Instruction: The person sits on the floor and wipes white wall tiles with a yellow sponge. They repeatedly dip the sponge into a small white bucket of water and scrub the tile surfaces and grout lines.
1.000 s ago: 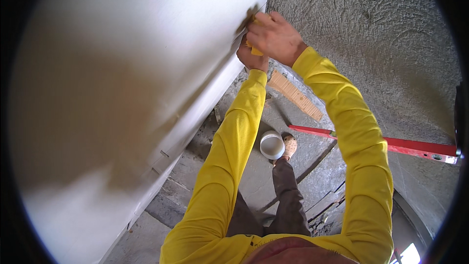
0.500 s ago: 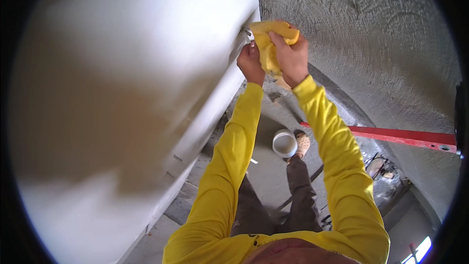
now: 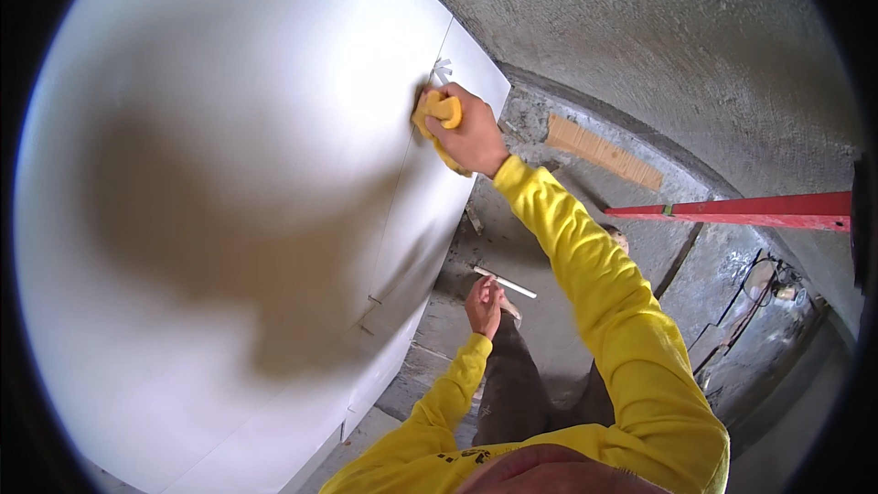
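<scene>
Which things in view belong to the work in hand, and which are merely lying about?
Seemingly part of the work:
yellow cloth, in the right hand
white panel, behind the cloth
pale tabs at the panel's seam

Seemingly just lying about:
tan ribbed piece on the floor
red bar at the right
white strip near the left hand (use unclear)

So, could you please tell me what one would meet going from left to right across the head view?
White panel, yellow cloth, right hand, tan strip, red level.

Yellow cloth (image 3: 439, 112) partly hidden, grey wall (image 3: 640, 37) cut off
</scene>
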The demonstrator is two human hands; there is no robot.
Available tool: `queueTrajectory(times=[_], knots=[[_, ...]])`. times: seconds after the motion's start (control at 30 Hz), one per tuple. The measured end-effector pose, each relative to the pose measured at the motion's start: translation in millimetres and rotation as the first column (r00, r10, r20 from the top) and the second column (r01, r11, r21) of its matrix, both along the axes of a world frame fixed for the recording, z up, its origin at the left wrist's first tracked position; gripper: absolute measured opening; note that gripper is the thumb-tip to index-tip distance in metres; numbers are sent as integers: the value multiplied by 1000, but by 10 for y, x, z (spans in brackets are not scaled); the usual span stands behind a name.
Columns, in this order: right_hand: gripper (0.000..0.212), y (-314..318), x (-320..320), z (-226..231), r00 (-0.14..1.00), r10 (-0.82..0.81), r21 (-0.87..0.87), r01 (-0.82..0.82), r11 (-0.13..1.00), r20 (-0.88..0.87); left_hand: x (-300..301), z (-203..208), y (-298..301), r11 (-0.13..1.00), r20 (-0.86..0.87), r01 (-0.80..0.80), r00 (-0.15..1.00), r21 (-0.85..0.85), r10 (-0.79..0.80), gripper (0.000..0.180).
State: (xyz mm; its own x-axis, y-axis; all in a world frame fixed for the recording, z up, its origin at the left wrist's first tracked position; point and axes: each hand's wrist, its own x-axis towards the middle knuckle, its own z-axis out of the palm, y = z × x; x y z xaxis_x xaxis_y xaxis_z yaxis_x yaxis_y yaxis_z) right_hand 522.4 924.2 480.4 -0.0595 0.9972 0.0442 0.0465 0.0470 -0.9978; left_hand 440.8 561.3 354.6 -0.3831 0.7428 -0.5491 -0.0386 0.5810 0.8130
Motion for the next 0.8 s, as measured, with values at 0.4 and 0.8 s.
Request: queueTrajectory(times=[0.4,0.8], knots=[[34,-242,227,351,930,-287,133,321,938,-229,-19,196,-558,996,63,-35,997,-83,41,29],[49,66,-243,-33,973,-140,-21,147,989,185,-24,524,-766,985,121,52,992,-167,-31,36]])
